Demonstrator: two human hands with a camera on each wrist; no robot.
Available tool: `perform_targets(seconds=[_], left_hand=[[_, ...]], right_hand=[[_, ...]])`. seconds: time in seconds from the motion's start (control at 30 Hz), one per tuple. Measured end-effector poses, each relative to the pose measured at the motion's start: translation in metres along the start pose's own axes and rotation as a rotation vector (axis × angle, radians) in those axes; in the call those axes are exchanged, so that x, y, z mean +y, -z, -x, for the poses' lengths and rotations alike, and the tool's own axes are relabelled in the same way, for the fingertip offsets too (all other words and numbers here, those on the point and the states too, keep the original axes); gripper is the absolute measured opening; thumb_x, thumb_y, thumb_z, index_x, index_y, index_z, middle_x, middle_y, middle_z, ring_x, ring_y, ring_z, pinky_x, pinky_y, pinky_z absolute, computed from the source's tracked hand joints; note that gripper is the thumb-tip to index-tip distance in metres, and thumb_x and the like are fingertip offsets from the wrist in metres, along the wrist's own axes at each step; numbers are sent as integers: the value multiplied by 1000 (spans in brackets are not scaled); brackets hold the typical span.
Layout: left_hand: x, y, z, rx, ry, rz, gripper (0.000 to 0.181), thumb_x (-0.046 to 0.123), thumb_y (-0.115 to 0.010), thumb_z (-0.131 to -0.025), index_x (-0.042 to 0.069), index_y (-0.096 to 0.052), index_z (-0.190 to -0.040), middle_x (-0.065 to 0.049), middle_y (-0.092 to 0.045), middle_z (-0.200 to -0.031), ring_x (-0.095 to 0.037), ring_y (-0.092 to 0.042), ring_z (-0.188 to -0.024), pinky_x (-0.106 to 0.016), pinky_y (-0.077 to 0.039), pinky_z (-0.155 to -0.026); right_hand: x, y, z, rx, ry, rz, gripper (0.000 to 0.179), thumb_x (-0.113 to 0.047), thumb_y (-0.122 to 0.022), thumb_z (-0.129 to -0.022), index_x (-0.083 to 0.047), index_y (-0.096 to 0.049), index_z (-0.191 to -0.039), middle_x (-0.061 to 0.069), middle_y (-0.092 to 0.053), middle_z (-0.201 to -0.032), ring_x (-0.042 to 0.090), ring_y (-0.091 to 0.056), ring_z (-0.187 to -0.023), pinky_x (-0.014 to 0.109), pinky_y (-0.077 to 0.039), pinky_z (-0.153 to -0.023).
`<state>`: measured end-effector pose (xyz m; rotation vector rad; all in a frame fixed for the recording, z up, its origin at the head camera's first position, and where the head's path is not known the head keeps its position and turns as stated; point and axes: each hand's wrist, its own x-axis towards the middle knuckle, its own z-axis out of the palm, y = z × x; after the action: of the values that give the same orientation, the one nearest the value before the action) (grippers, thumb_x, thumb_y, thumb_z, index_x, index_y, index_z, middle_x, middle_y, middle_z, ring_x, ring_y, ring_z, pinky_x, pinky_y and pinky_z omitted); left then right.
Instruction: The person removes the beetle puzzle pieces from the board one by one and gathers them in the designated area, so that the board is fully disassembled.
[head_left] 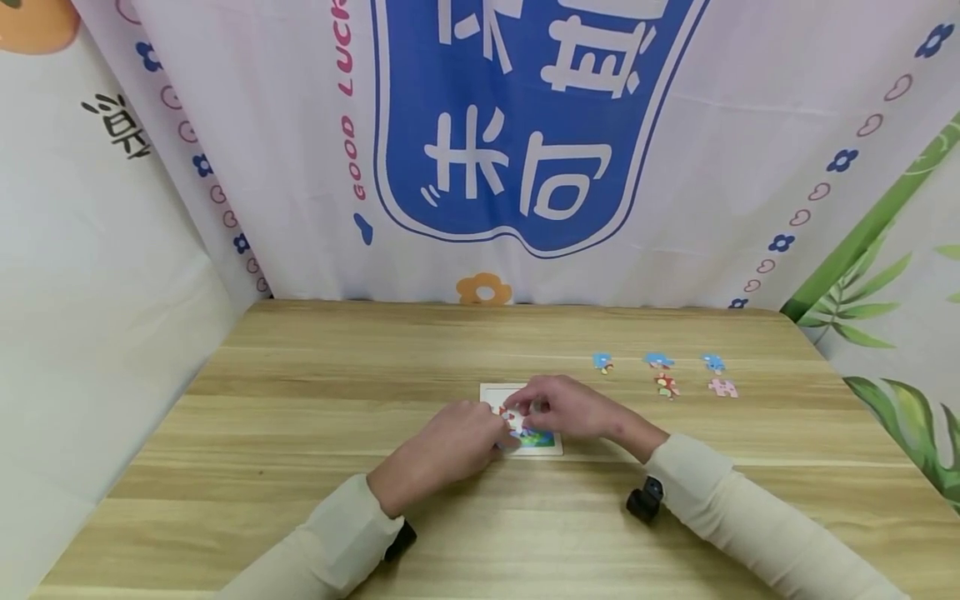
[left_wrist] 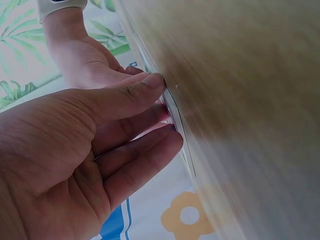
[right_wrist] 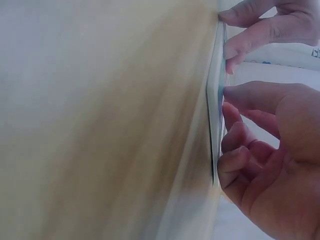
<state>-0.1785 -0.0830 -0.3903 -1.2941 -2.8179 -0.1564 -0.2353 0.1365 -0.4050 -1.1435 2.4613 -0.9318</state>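
Observation:
A small jigsaw board with a white frame lies flat on the table, its picture partly filled with green and blue at the lower right. Over its left side is my left hand; in the left wrist view its thumb and fairly straight fingertips touch the board apart from each other. My right hand reaches in from the right, fingers bent, with thumb and fingertips down at the board in the right wrist view. Between the hands shows a red-and-white puzzle piece; whether the right fingers pinch it is hidden.
Right of the board lie several loose puzzle pieces: blue ones in a back row, a red one and a pink one before them. Printed curtains stand behind the wooden table and at both sides.

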Motion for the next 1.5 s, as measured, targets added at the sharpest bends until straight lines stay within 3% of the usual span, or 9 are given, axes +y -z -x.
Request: perform_targets(seconds=[0.2, 0.3, 0.47, 0.6, 0.87, 1.17, 1.33, 1.5], left_hand=[[0, 0, -1, -2, -8, 26, 16, 9, -79, -91, 24, -84, -94, 9, -68, -73, -8, -48, -58, -27, -45, -54], [0, 0, -1, -1, -10, 20, 16, 9, -79, -91, 24, -84, -93, 9, -68, -73, -8, -45, -58, -26, -43, -53], [1, 1, -2, -7, 7, 4, 18, 11, -80, -90, 25, -85, -100, 6, -75, -82, -5, -51, -60, -26, -47, -55], [1, 1, -2, -17, 14, -10, 20, 11, -79, -90, 27, -85, -101, 6, -74, -82, -5, -50, -60, -26, -46, -53], [2, 3, -3, -38, 7, -27, 25, 8, -73, -95, 29, -85, -104, 11, -68, -74, -7, -34, -57, -22, -33, -49], [4, 2, -3, -37, 15, -12, 25, 8, -72, -97, 27, -84, -107, 11, -67, -71, -7, -26, -56, -20, -24, -47], [5, 2, -3, -48, 33, 5, 21, 11, -74, -97, 25, -84, -107, 10, -74, -83, -6, -29, -55, -20, -27, -47], [4, 1, -3, -27, 28, 24, 22, 7, -75, -94, 23, -85, -106, 7, -76, -89, -4, -44, -59, -20, -38, -51]], right_hand=[[-3, -4, -6, 75, -33, -87, 17, -5, -68, -98, -8, -76, -113, -2, -70, -101, 15, -61, -83, 29, -52, -73], [-5, -5, -11, 101, -50, -89, 8, -10, -68, -101, -12, -75, -104, -5, -70, -95, 14, -61, -77, 29, -52, -70], [-6, -7, -18, 112, -73, -63, 8, -12, -67, -101, -15, -73, -96, -8, -68, -87, 11, -60, -77, 27, -50, -69], [-7, -8, -21, 119, -88, -71, 10, -9, -66, -101, -12, -71, -93, -7, -67, -84, 10, -59, -76, 27, -50, -68], [-10, -13, -19, 150, -136, -68, 10, -8, -63, -101, -9, -69, -93, -4, -66, -84, 9, -59, -74, 27, -49, -67], [-8, -14, -17, 134, -190, -125, 12, -6, -60, -102, -7, -69, -94, 0, -66, -84, 11, -56, -70, 27, -48, -64], [-7, -12, -17, 130, -191, -129, 13, -7, -60, -102, -7, -70, -94, -1, -66, -85, 10, -56, -69, 27, -48, -64], [-6, -2, -17, 190, -216, -89, 11, -11, -61, -103, -10, -68, -96, -2, -66, -92, 14, -59, -85, 32, -50, -75]])
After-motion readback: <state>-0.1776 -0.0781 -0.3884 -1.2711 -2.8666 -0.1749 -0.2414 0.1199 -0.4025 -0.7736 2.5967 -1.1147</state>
